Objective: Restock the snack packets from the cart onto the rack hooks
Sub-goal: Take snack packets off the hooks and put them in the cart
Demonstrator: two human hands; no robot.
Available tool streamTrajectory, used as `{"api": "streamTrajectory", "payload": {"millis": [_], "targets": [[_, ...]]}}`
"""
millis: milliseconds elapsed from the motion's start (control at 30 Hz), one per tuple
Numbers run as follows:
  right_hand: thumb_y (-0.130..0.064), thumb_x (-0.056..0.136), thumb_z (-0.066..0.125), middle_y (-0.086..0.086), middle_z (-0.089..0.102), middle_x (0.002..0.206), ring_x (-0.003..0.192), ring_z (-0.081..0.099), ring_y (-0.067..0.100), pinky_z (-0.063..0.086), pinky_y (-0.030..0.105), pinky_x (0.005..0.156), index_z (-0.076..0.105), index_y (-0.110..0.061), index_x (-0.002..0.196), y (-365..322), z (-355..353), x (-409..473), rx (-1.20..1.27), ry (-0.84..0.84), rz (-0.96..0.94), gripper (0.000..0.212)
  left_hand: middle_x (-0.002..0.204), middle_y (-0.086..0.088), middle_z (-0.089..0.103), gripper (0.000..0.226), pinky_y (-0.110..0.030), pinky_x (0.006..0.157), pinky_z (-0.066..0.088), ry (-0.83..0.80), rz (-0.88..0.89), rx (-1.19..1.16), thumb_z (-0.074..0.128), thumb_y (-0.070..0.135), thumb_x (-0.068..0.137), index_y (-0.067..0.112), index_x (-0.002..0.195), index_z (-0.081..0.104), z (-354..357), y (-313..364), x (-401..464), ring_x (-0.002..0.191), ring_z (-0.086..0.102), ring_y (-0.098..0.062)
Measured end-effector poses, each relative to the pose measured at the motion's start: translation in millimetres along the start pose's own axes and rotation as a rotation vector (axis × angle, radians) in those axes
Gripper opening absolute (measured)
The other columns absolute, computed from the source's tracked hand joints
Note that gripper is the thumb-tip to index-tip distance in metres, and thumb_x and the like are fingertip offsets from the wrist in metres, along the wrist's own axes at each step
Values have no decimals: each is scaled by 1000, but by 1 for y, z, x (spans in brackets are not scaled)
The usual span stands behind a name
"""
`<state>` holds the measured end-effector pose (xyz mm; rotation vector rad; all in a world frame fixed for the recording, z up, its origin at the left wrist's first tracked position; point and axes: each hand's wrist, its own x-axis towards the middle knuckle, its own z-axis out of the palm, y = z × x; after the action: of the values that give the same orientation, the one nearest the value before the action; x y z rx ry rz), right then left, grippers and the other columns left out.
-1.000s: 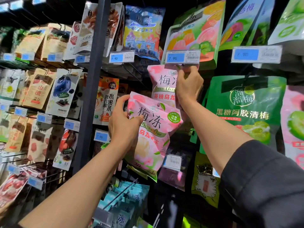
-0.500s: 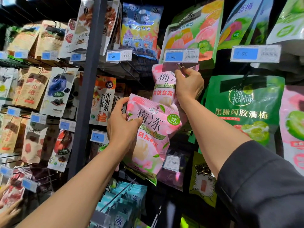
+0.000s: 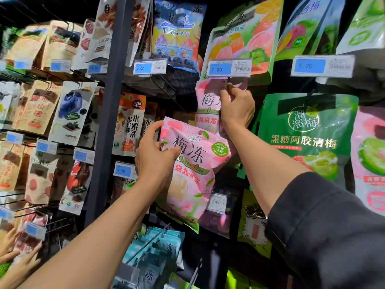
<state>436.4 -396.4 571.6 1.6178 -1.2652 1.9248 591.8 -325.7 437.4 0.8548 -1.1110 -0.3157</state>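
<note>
- Little has shifted: right hand (image 3: 237,109) still pinches the upper pink plastic snack packet (image 3: 207,105) at its hook, under the price tag (image 3: 229,67).
- Left hand (image 3: 155,161) grips a second pink packet (image 3: 195,163), unhung; hanging remains.

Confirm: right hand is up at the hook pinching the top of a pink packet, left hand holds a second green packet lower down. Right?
Not quite. The head view shows the second packet in the left hand is pink, same design as the pink packet whose top the right hand pinches at the hook. The rest stands.
</note>
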Motion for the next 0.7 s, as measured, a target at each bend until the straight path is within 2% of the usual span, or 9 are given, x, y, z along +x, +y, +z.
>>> {"api": "streamTrajectory", "payload": {"millis": [133, 200, 300, 400, 467, 533, 600, 667, 700], "targets": [[-37, 94, 52, 9, 66, 102, 90, 63, 27, 48, 34, 73, 73, -18, 103, -7, 3, 3, 1, -29, 25, 29, 77, -2, 72, 61, -52, 72, 57, 9, -5, -3, 72, 20, 58, 63, 95, 49, -4, 2, -3, 72, 71, -26], [-32, 94, 52, 10, 67, 105, 93, 63, 29, 48, 34, 74, 71, -16, 104, -4, 2, 6, -70, -74, 82, 27, 75, -2, 72, 63, -53, 71, 57, 3, 5, 0, 72, 18, 59, 65, 92, 48, -6, 6, -5, 70, 70, -26], [-28, 92, 58, 9, 64, 108, 96, 62, 29, 45, 32, 71, 68, -12, 105, 6, -2, 6, -161, -91, 160, 23, 77, -2, 72, 61, -53, 68, 57, 1, 13, -16, 71, 19, 57, 60, 98, 50, -9, 11, -5, 70, 71, -26], [-27, 91, 61, 9, 50, 118, 94, 58, 28, 39, 33, 72, 60, -10, 115, 8, -5, 5, -160, -69, 170, 29, 81, 0, 73, 63, -52, 69, 58, 2, 30, -18, 74, 11, 64, 49, 110, 51, -15, 13, -3, 72, 71, -24], [-24, 92, 60, 10, 41, 128, 94, 54, 27, 41, 35, 78, 59, -11, 117, 13, -6, 0, -146, -102, 137, 29, 81, -1, 72, 64, -51, 69, 58, 5, 38, -21, 74, 12, 65, 47, 113, 52, -16, 15, -2, 72, 71, -24], [-20, 90, 58, 12, 34, 136, 109, 49, 31, 40, 37, 93, 64, -10, 113, 22, -7, -7, -240, -142, 69, 26, 82, -3, 72, 65, -52, 70, 58, 13, 38, -38, 74, 13, 63, 46, 115, 52, -15, 17, -1, 73, 71, -26], [-18, 88, 57, 14, 27, 144, 127, 36, 32, 31, 37, 106, 67, -10, 110, 29, -11, -11, -295, -175, 85, 25, 87, -6, 71, 65, -53, 71, 58, 19, 37, -59, 75, 13, 63, 44, 116, 53, -13, 21, -2, 75, 71, -28], [-25, 93, 52, 14, 28, 148, 133, 32, 30, 27, 34, 108, 69, -11, 111, 25, -19, -14, -161, -186, 85, 29, 85, -6, 70, 63, -53, 71, 58, 32, 28, -96, 75, 10, 64, 43, 113, 54, -10, 25, -1, 74, 70, -28], [-31, 95, 47, 14, 36, 145, 129, 39, 28, 31, 30, 102, 70, -8, 109, 21, -24, -16, -33, -176, 97, 36, 83, -4, 68, 61, -52, 73, 58, 43, 20, -125, 76, 6, 65, 43, 110, 55, -9, 27, 0, 74, 70, -26]]}}
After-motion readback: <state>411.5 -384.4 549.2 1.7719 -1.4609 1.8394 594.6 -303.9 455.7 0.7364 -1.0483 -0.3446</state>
